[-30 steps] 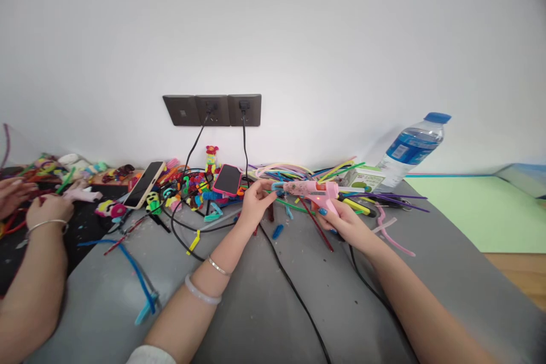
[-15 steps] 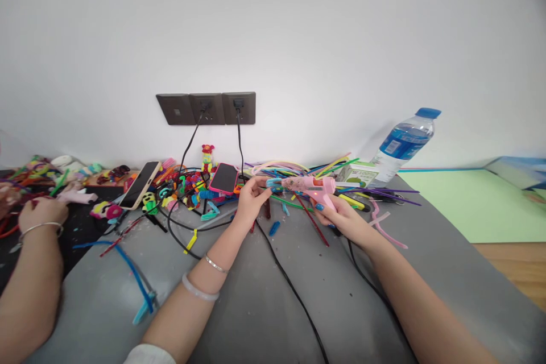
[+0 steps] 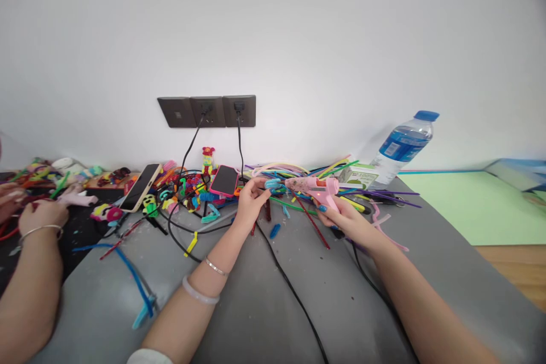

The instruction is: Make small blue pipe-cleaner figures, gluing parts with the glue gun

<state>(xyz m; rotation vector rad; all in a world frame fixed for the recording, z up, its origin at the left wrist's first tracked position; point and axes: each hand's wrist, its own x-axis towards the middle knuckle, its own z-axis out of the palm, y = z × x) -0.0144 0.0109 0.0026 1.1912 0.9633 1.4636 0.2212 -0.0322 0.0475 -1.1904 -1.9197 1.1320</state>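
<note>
My right hand [image 3: 343,217] is wrapped round the grip of a pink hot glue gun [image 3: 313,186], whose nozzle points left. The nozzle meets a small blue pipe-cleaner piece [image 3: 273,184] that my left hand [image 3: 249,201] pinches between thumb and fingertips. Both hands hover just above the grey table [image 3: 256,307], in front of a pile of coloured pipe cleaners [image 3: 336,173]. The gun's black cord [image 3: 294,290] runs toward me across the table.
Another person's hands [image 3: 38,213] work at the far left among craft bits. Two phones [image 3: 225,180] lie near the wall sockets [image 3: 207,111]. A water bottle [image 3: 403,145] leans at the right. A blue pipe cleaner [image 3: 136,281] lies front left.
My hands and the glue gun stay together with little shift. The blue piece sits closer against the nozzle. The other person's hand at the left has moved slightly.
</note>
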